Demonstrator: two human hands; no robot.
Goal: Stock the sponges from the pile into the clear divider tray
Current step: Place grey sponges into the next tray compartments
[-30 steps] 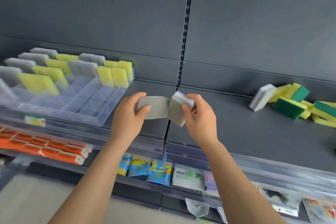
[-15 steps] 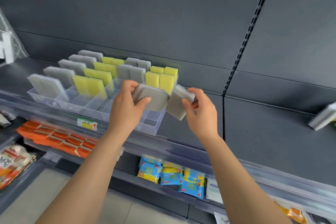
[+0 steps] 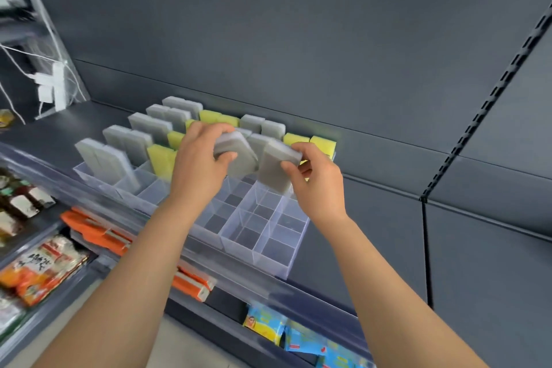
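A clear divider tray (image 3: 268, 260) sits on the dark shelf. Its rear compartments hold upright grey sponges (image 3: 113, 158) and yellow sponges (image 3: 322, 143); the front compartments stand empty. My left hand (image 3: 200, 164) grips one grey sponge (image 3: 239, 158) above the middle of the tray. My right hand (image 3: 316, 179) grips a second grey sponge (image 3: 274, 170) beside it, its lower end just over an empty compartment. The two held sponges are close together, nearly touching. The sponge pile is out of view.
A dark back panel with a slotted upright (image 3: 484, 110) rises behind the shelf. Lower shelves hold orange packs (image 3: 98, 233), noodle packets (image 3: 44, 269) and blue packets (image 3: 283, 329). White plugs and cables (image 3: 50, 86) hang at far left.
The view swung left from the pile to the tray. Both hands carried their grey sponges left and forward, from in front of the shelf to above the tray's compartments.
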